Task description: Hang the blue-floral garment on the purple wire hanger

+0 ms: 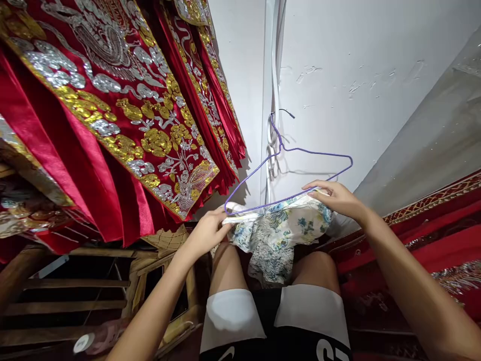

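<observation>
A purple wire hanger [289, 149] hangs by its hook from a white cable [274, 75] on the wall. Over its lower bar lies a thin floral garment [278, 235], white with blue and green print, bunched and drooping in the middle. My left hand [208, 231] pinches the garment's white edge at the hanger's left corner. On the right side, my right hand [336, 199] grips the cloth's upper edge close to the bar, thumb below and fingers on top. The garment's exact kind cannot be made out.
Red satin costumes with gold and silver sequins [150, 135] hang at the left. Below them stands a bamboo frame [161, 281] with a pinkish bottle [101, 337] nearby. Red trimmed cloth [421, 245] lies along the right. The white wall [361, 60] has peeling patches.
</observation>
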`<move>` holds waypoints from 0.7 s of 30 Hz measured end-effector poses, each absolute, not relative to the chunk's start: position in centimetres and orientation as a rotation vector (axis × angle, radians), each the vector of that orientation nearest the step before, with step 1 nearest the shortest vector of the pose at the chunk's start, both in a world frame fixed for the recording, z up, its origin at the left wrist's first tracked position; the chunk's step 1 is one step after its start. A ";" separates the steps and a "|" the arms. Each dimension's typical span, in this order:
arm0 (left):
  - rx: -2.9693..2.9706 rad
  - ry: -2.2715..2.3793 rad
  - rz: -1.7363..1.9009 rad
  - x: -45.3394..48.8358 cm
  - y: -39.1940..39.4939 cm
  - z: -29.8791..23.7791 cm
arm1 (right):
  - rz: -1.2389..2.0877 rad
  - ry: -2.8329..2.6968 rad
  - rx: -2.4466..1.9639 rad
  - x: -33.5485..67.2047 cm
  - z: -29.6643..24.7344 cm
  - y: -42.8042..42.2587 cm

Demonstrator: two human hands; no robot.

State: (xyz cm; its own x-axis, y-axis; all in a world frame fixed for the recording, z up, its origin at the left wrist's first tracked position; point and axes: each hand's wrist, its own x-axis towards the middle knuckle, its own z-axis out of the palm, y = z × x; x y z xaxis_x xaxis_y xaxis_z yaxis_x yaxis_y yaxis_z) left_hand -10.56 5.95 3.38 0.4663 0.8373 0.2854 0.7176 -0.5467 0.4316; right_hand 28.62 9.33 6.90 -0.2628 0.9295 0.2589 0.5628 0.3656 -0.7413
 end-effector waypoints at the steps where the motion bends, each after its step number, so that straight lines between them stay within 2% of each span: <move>1: 2.484 1.285 0.743 -10.4 6.1 4.2 | 0.663 -1.936 -1.312 29.0 7.3 8.9; 8: 2.416 1.204 0.828 -10.2 5.3 6.8 | 0.635 -1.986 -1.398 29.1 8.4 7.5; 12: 2.328 1.153 1.054 -9.9 5.3 8.1 | 0.658 -2.051 -1.376 27.7 7.7 7.3; 17: 2.153 1.125 1.356 -8.3 9.2 10.4 | 0.631 -2.131 -1.308 25.8 6.5 7.1; 21: 1.892 1.058 1.309 -7.8 12.6 11.4 | 0.529 -2.149 -1.270 26.4 5.7 6.3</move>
